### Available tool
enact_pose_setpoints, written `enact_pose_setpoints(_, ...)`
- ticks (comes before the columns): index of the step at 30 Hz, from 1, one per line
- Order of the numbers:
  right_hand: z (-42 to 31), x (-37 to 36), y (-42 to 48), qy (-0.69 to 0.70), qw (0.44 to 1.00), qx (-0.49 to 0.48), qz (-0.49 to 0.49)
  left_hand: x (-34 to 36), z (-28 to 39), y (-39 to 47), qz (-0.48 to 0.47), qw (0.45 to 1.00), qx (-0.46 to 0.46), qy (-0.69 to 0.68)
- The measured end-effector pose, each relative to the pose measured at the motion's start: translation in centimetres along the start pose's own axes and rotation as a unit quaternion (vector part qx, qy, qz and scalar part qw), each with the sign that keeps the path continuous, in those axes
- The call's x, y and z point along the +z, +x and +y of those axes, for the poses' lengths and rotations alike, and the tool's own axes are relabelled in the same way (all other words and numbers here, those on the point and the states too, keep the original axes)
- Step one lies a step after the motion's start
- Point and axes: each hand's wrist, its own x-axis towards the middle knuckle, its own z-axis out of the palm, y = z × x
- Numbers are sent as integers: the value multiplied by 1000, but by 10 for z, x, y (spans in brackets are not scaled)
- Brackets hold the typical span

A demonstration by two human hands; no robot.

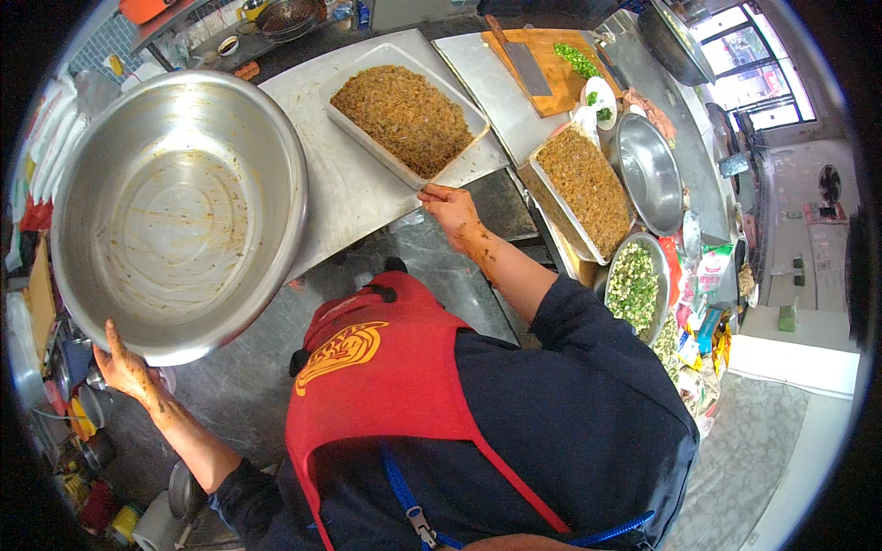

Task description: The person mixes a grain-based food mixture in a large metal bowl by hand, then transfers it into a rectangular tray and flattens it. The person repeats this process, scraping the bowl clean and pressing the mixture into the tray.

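Observation:
My left hand (127,372) grips the near rim of a large stainless steel basin (186,213), whose inside is smeared with brown residue. My right hand (451,213) pinches the near corner of a rectangular tub (375,155) filled with a brown shredded food mixture (406,113). The tub stands on the metal worktop (324,179). Brown bits stick to both hands and forearms. To the right is a second rectangular container of similar brown mixture (586,186), next to a steel bowl (648,172).
A cleaver (527,65) and chopped green onion (575,60) lie on a wooden cutting board (548,103) at the back. A bowl of chopped greens (637,282) stands at the right. Packed items crowd the left edge. A dark pan (675,41) is at the far right.

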Motion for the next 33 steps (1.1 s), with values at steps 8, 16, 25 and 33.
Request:
enact_pose_setpoints(8,-59,-29,35,-530,747,-400,-33,-3,-5,2,-11,1000,-6,-11)
enact_pose_setpoints(16,-9,-85,-5,-634,672,-351,-149,-2,-5,-2,-1,1000,-10,-18)
enact_pose_setpoints(25,6,-59,-3,-461,772,-394,-190,-1,1,3,8,999,18,33)
enact_pose_setpoints(33,-36,52,-2,-287,806,-458,-241,6,14,-7,-9,999,28,21)
